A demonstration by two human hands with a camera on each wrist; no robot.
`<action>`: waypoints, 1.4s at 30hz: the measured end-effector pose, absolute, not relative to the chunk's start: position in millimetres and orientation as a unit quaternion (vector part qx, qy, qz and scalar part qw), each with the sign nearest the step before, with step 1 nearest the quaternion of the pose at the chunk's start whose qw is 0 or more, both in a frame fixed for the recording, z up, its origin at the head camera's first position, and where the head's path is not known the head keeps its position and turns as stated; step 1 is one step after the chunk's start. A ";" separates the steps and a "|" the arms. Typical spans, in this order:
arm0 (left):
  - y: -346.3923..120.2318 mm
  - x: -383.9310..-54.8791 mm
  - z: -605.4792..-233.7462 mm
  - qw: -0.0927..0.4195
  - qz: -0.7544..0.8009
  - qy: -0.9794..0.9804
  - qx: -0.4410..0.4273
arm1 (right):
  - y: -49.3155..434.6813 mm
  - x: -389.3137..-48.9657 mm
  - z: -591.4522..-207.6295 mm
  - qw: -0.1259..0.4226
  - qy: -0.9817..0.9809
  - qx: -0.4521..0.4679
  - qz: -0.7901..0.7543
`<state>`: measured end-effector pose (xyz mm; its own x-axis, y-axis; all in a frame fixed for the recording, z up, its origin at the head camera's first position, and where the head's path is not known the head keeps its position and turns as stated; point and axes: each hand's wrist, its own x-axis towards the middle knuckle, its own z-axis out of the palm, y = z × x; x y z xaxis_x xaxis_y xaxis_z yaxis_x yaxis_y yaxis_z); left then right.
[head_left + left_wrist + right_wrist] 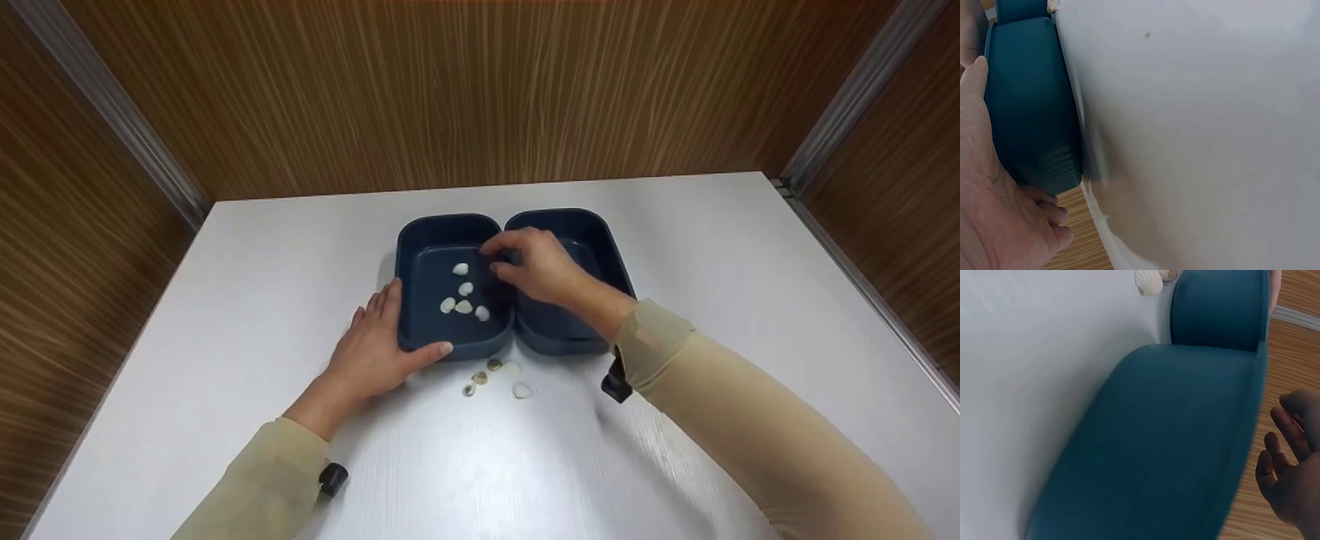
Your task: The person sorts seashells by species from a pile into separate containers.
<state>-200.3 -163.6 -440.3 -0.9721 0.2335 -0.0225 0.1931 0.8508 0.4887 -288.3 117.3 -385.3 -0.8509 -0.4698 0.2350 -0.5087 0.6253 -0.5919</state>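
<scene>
Shells point(464, 307) lie in the left tray point(429, 326); picking or placing seems underway. Right hand point(547, 268) hovers, fingers apart, likely needing a light pinch next; left hand point(369, 352) braces the tray, fingers straight.

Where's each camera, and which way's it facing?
Head: on the head, facing forward and down at both trays; left grip, right grip and sleeves show.
Left wrist: on that wrist, facing tabletop and left tray; left grip shows.
Right wrist: on that wrist, facing the right tray; right grip shows.
Head and right-wrist views share shells.
</scene>
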 end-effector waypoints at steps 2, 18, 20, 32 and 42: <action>-163.2 -200.5 -440.4 0.040 0.252 0.961 0.110 | 120.5 -284.5 -382.0 0.036 -0.897 0.281 0.340; -164.3 -200.9 -440.3 0.033 0.251 0.961 0.112 | 149.8 -215.3 -366.6 0.081 -0.827 0.416 0.368; -164.6 -200.9 -440.1 0.034 0.250 0.961 0.111 | 153.9 -207.6 -368.3 0.083 -0.823 0.428 0.364; -164.5 -201.0 -440.0 0.030 0.248 0.962 0.113 | 168.2 -172.2 -395.1 0.036 -0.824 0.421 0.378; -165.7 -200.4 -439.9 0.031 0.247 0.962 0.114 | 175.5 -161.7 -424.0 -0.012 -0.835 0.406 0.371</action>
